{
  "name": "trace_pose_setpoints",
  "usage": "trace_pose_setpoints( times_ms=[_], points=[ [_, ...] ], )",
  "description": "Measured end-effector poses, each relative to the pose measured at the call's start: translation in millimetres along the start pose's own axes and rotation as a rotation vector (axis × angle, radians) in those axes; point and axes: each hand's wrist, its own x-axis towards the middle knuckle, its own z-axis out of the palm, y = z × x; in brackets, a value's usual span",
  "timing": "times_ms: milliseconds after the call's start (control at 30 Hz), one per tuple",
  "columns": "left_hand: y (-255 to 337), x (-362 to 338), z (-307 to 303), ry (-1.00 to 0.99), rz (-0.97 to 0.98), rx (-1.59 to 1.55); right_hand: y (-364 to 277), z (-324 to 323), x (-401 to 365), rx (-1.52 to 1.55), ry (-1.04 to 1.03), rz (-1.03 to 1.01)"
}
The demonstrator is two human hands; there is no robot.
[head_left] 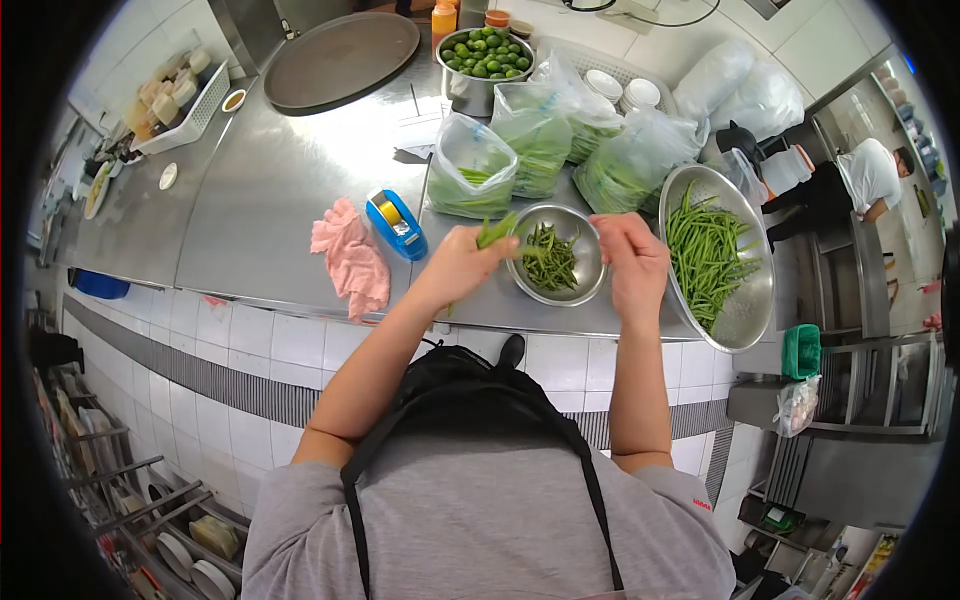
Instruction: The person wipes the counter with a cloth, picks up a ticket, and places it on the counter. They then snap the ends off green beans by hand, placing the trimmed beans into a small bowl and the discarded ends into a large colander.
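Observation:
Several green beans are gripped in my left hand [465,262], at the left rim of a small steel bowl [585,292]. Green bean trimmings [550,260] lie in that bowl. My right hand [632,260] is closed at the bowl's right rim, fingers pinched; whatever they hold is too small to make out. To its right, a large steel colander [755,300] holds a heap of long green beans [705,255]. Behind the small bowl stand plastic bags of green beans, one open bag [470,165] nearest my left hand.
Left of my hands are a blue tape dispenser [397,225] and a pink cloth [352,260]. Farther back sit a pot of limes [485,60] and a round brown tray [342,62]. Another person [865,180] stands at the far right.

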Motion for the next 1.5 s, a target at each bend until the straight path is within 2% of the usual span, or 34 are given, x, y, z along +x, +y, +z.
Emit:
trace_pose_setpoints(
  times_ms=[33, 67, 100, 133, 167, 200, 267, 467, 500, 567, 600, 667, 800, 833, 900, 1033, 1100, 1133, 1200, 1233, 1300, 1333, 1400, 1433, 1467, 1500],
  points=[
    [-1, 3, -2, 0.002, -0.002, 0.0, -1, -2, 0, -0.364, -0.067, -0.041],
    [0, 6, -3, -0.052, -0.018, -0.226, 15, -3, -2, -0.364, -0.069, -0.043],
    [-1, 7, -3, -0.107, -0.033, -0.453, 44, -5, -6, -0.655, -0.158, -0.099],
    [-2, 9, 1, -0.107, -0.03, -0.454, 63, -6, -9, -0.946, -0.246, -0.157],
    [-2, 14, 6, -0.114, -0.023, -0.715, 65, -2, -11, -1.001, -0.189, -0.179],
    [-3, 18, 11, -0.118, -0.014, -0.978, 59, 3, -9, -1.002, -0.19, -0.185],
    [-4, 26, 14, -0.123, 0.005, -1.021, 45, 10, -9, -0.524, -0.064, 0.019],
    [1, 40, 25, -0.117, 0.078, -1.109, 35, 3, -16, -0.385, -0.002, 0.03],
    [2, 40, 26, -0.113, 0.097, -1.128, 28, 4, -19, -0.386, -0.001, 0.029],
    [3, 41, 29, -0.124, 0.115, -1.141, 7, 10, -24, -0.375, -0.046, -0.146],
    [2, 41, 31, -0.136, 0.126, -1.155, 7, 12, -25, -0.378, -0.04, -0.143],
    [3, 41, 34, -0.168, 0.123, -1.147, 7, 17, -25, -0.606, -0.113, -0.213],
    [5, 42, 40, -0.192, 0.172, -1.179, 13, 19, -22, -0.72, -0.009, -0.275],
    [5, 40, 40, -0.193, 0.172, -1.179, 11, 18, -22, -0.72, -0.008, -0.274],
    [9, 38, 41, -0.186, 0.188, -1.179, 5, 17, -21, -0.57, -0.111, -0.057],
    [2, 41, 50, -0.224, 0.273, -1.197, 20, 16, -15, -0.475, -0.139, 0.039],
    [1, 41, 50, -0.232, 0.288, -1.197, 23, 16, -13, -0.391, -0.144, 0.158],
    [2, 40, 50, -0.232, 0.287, -1.196, 23, 18, -12, -0.39, -0.143, 0.159],
    [3, 38, 51, -0.241, 0.269, -1.196, 21, 22, -11, -0.568, -0.081, 0.01],
    [2, 38, 52, -0.241, 0.264, -1.196, 26, 20, -10, -0.567, -0.08, 0.015],
    [2, 39, 55, -0.23, 0.292, -1.22, 38, 16, -3, -0.207, 0.164, 0.193],
    [-1, 40, 55, -0.227, 0.29, -1.22, 41, 13, 0, -0.206, 0.163, 0.196],
    [-4, 42, 56, -0.187, 0.243, -1.293, 45, 6, 3, 0.423, 0.26, 0.254],
    [-4, 43, 55, -0.186, 0.243, -1.293, 47, 1, 3, 0.177, 0.208, 0.243],
    [-3, 43, 54, -0.119, 0.219, -1.31, 48, -1, 1, 0.178, 0.207, 0.242],
    [-2, 43, 54, -0.051, 0.195, -1.327, 48, -2, -2, -0.124, 0.17, 0.159]
  ],
)
